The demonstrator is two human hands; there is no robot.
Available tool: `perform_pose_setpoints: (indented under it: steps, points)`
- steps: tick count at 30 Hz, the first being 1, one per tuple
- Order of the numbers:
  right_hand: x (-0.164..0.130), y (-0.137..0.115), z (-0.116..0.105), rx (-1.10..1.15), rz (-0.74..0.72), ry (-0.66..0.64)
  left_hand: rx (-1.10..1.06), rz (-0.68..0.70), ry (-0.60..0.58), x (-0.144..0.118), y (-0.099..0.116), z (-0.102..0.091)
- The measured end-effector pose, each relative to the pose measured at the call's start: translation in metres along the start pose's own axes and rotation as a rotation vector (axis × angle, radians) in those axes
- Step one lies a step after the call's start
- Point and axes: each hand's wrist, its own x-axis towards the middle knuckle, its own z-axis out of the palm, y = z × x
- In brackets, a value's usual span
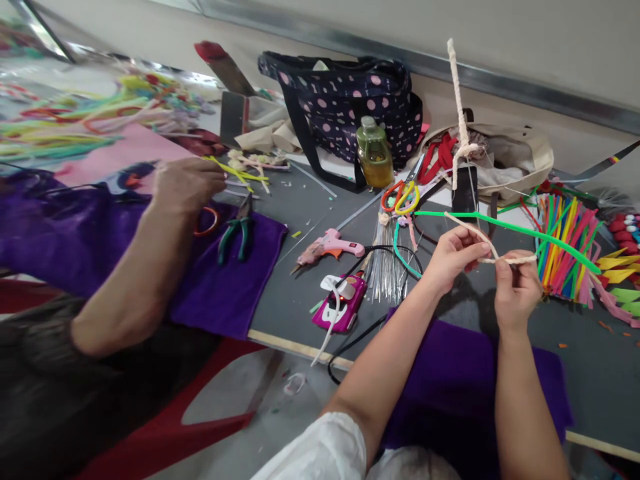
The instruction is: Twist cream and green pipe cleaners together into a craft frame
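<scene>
My left hand (459,257) pinches a cream pipe cleaner (476,229) between thumb and fingers. Close beside it, my right hand (520,287) grips the same pipe cleaner, whose right part looks twisted. One loose end points up and left above my left hand. Just beyond my fingers stretches a long bright green pipe cleaner (540,236); whether it touches my hands I cannot tell. Farther back, a cream-wrapped branching stem (459,107) stands up in front of the wall. Under my forearms lies a purple cloth (450,360).
A pink glue gun (333,245), a magenta power strip (345,310) and scissors (407,193) lie left of my hands. Colourful pipe cleaners (565,247) are bundled at right. Behind stand a bottle (374,157) and a dotted bag (345,100). A co-worker's hand (185,183) is near pliers (237,233).
</scene>
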Motion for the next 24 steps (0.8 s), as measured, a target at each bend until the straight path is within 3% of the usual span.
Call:
perform_pose_setpoints:
  steps: [8, 18, 24]
  points:
    - [-0.003, -0.001, 0.001, -0.073, -0.083, -0.079, -0.040, -0.032, 0.189, 0.002, -0.002, 0.007]
    - [0.000, 0.004, -0.001, -0.035, -0.010, -0.036, 0.049, -0.059, 0.031, 0.000, 0.000, 0.000]
    - [0.002, 0.010, -0.001, 0.075, 0.067, 0.032, 0.166, -0.062, 0.018, -0.002, 0.001, 0.004]
